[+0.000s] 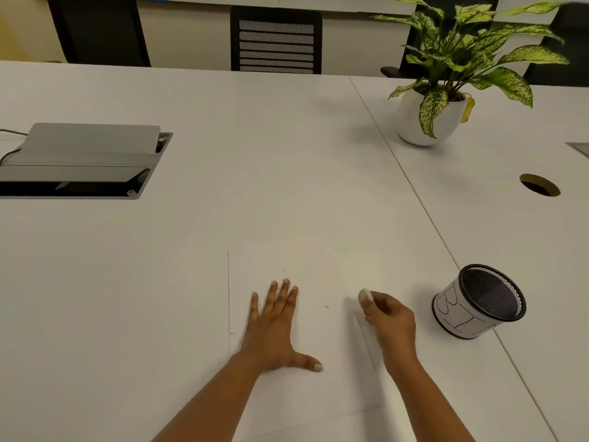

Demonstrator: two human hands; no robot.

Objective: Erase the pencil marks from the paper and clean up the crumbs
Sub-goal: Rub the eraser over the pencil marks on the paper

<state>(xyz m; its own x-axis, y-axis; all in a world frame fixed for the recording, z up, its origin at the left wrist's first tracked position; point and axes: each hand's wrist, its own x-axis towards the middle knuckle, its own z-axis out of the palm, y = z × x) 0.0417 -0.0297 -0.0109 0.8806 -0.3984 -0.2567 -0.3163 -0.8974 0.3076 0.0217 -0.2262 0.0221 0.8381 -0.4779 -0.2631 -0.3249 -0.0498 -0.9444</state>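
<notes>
Pressing flat on the paper (318, 339), your left hand (274, 330) lies palm down with the fingers spread and the thumb stuck out to the right — it grips nothing, only pins the sheet. Your right hand (390, 317) sits near the sheet's right edge, its fingers curled closed around a small white eraser (365, 295) pinched at the fingertips; whether the eraser touches the sheet you cannot tell, since that spot is slightly blurred. The paper itself is nearly the same white as the tabletop (159, 282), so only its left edge and lower right edge read clearly. A few dark eraser crumbs (326, 306) lie scattered on it — some just beyond your left fingertips, one between your two hands, a couple near the left edge. Off to the right, well apart from the sheet, a black mesh cup (478, 301) with a paper wrap stands tilted toward you. Farther back stand a potted plant (439, 90) on the right and an open cable box (83, 161) on the left.
</notes>
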